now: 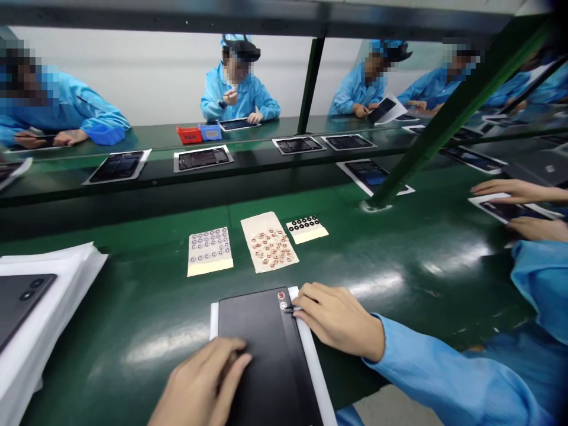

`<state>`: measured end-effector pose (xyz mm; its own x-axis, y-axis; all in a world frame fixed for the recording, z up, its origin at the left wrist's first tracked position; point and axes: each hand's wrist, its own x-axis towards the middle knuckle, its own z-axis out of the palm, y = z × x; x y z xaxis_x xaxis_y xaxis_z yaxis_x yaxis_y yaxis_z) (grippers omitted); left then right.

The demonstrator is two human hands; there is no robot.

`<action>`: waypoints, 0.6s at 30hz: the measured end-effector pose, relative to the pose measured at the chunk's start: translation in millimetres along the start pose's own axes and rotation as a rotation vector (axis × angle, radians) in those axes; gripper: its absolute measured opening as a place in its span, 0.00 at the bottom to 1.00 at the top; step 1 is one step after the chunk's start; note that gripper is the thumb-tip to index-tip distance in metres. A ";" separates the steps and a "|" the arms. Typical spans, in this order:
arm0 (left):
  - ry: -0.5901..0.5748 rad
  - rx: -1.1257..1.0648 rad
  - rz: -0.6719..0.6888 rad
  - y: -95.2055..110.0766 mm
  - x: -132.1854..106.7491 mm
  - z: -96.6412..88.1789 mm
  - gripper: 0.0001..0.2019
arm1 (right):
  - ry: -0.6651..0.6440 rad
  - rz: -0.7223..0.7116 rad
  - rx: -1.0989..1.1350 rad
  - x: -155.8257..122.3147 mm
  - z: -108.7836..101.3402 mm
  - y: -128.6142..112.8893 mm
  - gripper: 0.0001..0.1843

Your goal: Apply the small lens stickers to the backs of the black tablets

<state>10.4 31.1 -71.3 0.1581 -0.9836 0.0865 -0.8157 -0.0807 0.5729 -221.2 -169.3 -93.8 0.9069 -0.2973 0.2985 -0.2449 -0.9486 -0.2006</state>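
A dark tablet back [266, 355] lies on a white sheet [310, 355] at the near edge of the green bench [399, 260]. My left hand [202, 384] rests on its lower left part, fingers curled down on the panel. My right hand [337, 319] sits at the tablet's upper right edge, pinching thin tweezers [291, 309] whose tip points at a small round sticker [283, 305] beside a red one [281, 294] near the top corner.
Three sticker sheets lie beyond the tablet: grey rings [209, 249], red pieces [268, 241], black rings [306, 228]. A stack of white sheets with a tablet [26, 307] sits at left. A green post [377, 201] stands at right. Co-workers' hands [515, 190] work at right and across the bench.
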 end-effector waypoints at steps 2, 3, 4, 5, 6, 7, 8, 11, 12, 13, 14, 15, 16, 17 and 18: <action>-0.012 -0.008 0.104 10.0 34.4 16.3 0.09 | -0.031 0.022 0.015 1.3 3.0 1.4 0.12; -0.033 -0.006 0.116 13.2 49.0 25.2 0.09 | -0.045 0.028 0.031 1.8 4.4 2.2 0.12; -0.058 -0.012 0.116 14.9 61.2 33.5 0.10 | -0.052 0.028 0.047 2.3 5.8 3.0 0.12; -0.083 -0.024 0.104 15.3 70.8 40.8 0.10 | -0.046 0.024 0.058 2.9 7.3 4.1 0.12; -0.101 -0.041 0.089 14.5 77.6 46.8 0.09 | -0.030 0.016 0.063 3.7 8.6 5.4 0.12; -0.110 -0.059 0.074 13.1 81.8 51.4 0.09 | -0.008 0.011 0.065 4.6 9.8 7.0 0.12; -0.108 -0.073 0.063 11.2 84.0 54.9 0.09 | 0.016 0.012 0.069 5.7 10.5 8.9 0.13; -0.054 -0.074 0.075 5.8 83.2 61.4 0.08 | 0.054 0.043 0.105 9.5 9.9 15.3 0.12; -0.035 -0.067 0.089 4.8 82.2 63.0 0.08 | 0.050 0.047 0.117 10.9 8.8 17.2 0.12; -0.019 -0.059 0.106 4.3 81.4 64.6 0.08 | 0.041 0.044 0.122 12.4 7.5 18.9 0.11; -0.006 -0.050 0.125 4.4 81.0 66.2 0.07 | 0.028 0.035 0.119 14.1 6.1 20.3 0.11; 0.003 -0.036 0.146 4.9 81.2 67.4 0.06 | 0.013 0.023 0.110 15.7 5.0 21.3 0.11; 0.004 -0.017 0.171 5.8 81.8 68.3 0.06 | -0.001 0.010 0.097 17.4 4.2 22.0 0.11; 0.001 0.006 0.196 6.9 82.9 68.8 0.07 | -0.012 0.001 0.084 18.9 3.9 22.4 0.11; -0.002 0.024 0.211 8.0 84.3 68.7 0.09 | -0.021 -0.006 0.073 20.1 4.2 22.6 0.11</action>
<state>-21.0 -63.5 -115.5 -0.0182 -0.9794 0.2010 -0.8435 0.1230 0.5228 -207.0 -196.3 -96.2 0.9156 -0.2885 0.2801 -0.2145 -0.9397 -0.2664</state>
